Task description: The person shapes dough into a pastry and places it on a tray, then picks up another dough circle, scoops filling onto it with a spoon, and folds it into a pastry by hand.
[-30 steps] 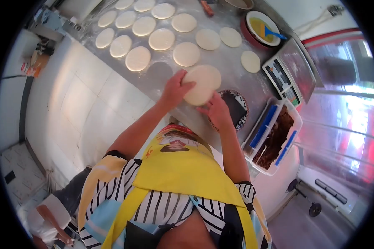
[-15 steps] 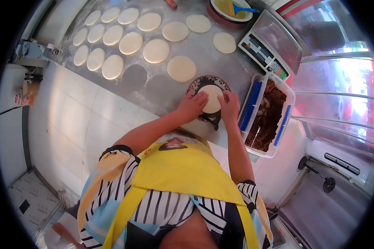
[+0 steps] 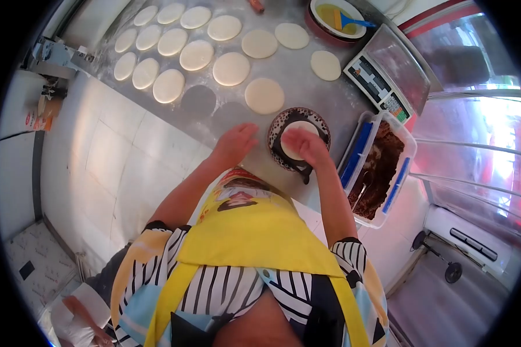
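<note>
A round dough disc (image 3: 293, 151) lies on a dark, cloth-like piece (image 3: 304, 172) inside a speckled round dish (image 3: 275, 130) near the table's front edge. Over the disc is my right hand (image 3: 308, 146), its fingers stretched out and partly covering it; they look slightly blurred, and whether they press on the dough is hard to tell. My left hand (image 3: 237, 141) hovers left of the dish, apart from it, fingers extended and holding nothing. Beyond the dish, a flat dough disc (image 3: 264, 96) rests on the metal table (image 3: 226, 113), with several more such discs (image 3: 197, 55) in rows farther left.
Right of the dish stands a clear plastic tub (image 3: 408, 139) with dark brown filling (image 3: 382, 173). Behind it sits a scale (image 3: 376, 84). A bowl (image 3: 315, 17) of yellow liquid holds a blue-handled brush (image 3: 353, 22). Another person's arm (image 3: 84, 318) shows at lower left.
My left hand has let go of the dough disc and moved left, off the dish. My right hand has shifted from the disc's right edge to over its top.
</note>
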The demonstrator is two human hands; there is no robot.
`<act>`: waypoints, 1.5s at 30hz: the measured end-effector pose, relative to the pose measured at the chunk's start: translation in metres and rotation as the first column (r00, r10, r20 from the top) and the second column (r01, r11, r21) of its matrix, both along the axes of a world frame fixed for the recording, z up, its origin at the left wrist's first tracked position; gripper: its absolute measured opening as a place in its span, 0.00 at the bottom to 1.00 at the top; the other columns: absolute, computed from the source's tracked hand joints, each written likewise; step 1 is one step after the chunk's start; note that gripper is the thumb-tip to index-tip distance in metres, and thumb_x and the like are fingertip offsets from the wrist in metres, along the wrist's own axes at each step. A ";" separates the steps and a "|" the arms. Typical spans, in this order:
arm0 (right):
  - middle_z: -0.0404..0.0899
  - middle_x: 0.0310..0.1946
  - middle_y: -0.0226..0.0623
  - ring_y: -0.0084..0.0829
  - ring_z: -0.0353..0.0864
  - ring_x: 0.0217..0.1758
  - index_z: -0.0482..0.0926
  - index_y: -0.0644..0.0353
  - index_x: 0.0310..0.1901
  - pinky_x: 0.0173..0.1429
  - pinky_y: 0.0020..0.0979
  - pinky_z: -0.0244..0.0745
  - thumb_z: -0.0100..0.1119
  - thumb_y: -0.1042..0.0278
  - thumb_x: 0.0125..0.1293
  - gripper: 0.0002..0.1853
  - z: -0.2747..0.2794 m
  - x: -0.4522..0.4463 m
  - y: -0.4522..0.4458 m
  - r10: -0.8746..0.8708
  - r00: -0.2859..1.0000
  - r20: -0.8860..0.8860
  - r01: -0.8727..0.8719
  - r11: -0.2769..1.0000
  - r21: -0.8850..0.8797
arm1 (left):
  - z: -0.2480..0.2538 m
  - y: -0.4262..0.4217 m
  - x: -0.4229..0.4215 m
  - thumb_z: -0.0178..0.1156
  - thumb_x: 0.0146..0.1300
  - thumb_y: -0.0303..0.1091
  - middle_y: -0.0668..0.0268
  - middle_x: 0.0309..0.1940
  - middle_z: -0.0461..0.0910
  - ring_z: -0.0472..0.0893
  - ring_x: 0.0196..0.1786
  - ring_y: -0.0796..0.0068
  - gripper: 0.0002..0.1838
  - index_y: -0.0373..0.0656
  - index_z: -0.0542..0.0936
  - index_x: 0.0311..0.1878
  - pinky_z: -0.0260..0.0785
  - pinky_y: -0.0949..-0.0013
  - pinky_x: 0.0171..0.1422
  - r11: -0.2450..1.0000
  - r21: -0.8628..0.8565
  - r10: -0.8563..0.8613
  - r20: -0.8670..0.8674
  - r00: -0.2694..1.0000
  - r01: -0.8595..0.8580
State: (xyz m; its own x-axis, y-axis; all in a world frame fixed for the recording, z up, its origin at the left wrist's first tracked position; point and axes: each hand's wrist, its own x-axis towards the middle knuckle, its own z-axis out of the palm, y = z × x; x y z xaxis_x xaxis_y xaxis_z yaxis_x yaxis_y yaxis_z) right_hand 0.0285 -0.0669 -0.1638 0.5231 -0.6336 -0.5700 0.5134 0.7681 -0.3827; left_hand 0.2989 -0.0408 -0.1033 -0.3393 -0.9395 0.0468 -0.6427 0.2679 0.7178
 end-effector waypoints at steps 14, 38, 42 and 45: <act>0.78 0.38 0.41 0.44 0.77 0.42 0.79 0.59 0.44 0.49 0.40 0.73 0.64 0.62 0.57 0.15 0.003 -0.017 0.013 -0.336 -0.231 -0.913 -0.481 0.855 -0.193 | 0.005 -0.010 -0.001 0.59 0.63 0.30 0.59 0.45 0.81 0.81 0.47 0.71 0.17 0.38 0.76 0.54 0.73 0.70 0.53 0.926 0.367 0.027 -0.297 0.955 0.088; 0.77 0.32 0.37 0.39 0.77 0.46 0.80 0.54 0.43 0.46 0.38 0.74 0.62 0.70 0.57 0.11 0.113 -0.225 0.175 -0.434 -0.063 -0.899 -0.933 0.345 -0.102 | 0.017 0.080 -0.123 0.38 0.67 0.66 0.55 0.70 0.59 0.57 0.72 0.51 0.39 0.45 0.59 0.70 0.42 0.36 0.75 0.736 0.359 0.632 -0.666 -0.395 0.573; 0.77 0.32 0.38 0.40 0.79 0.41 0.79 0.53 0.46 0.44 0.38 0.75 0.61 0.68 0.57 0.13 0.081 -0.239 0.170 -0.418 0.040 -0.908 -0.992 0.092 -0.086 | 0.042 0.094 -0.180 0.36 0.66 0.68 0.58 0.69 0.61 0.59 0.71 0.49 0.39 0.48 0.60 0.70 0.43 0.34 0.74 0.761 0.296 0.604 -0.648 -0.464 0.577; 0.79 0.33 0.38 0.40 0.80 0.38 0.79 0.55 0.44 0.42 0.36 0.76 0.59 0.71 0.59 0.11 0.065 -0.244 0.160 -0.366 0.153 -0.918 -0.980 0.066 -0.189 | 0.065 0.109 -0.203 0.38 0.65 0.69 0.59 0.69 0.60 0.59 0.71 0.49 0.40 0.50 0.59 0.71 0.44 0.34 0.74 0.754 0.313 0.610 -0.659 -0.440 0.577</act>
State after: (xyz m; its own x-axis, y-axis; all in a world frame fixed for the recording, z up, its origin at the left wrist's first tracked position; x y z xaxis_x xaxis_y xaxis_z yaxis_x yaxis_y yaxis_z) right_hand -0.2151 0.0927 -0.0985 0.6266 -0.7625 -0.1612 -0.7238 -0.4926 -0.4832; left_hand 0.0954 0.0680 -0.0385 -0.3605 -0.9270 -0.1031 0.9313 -0.3639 0.0162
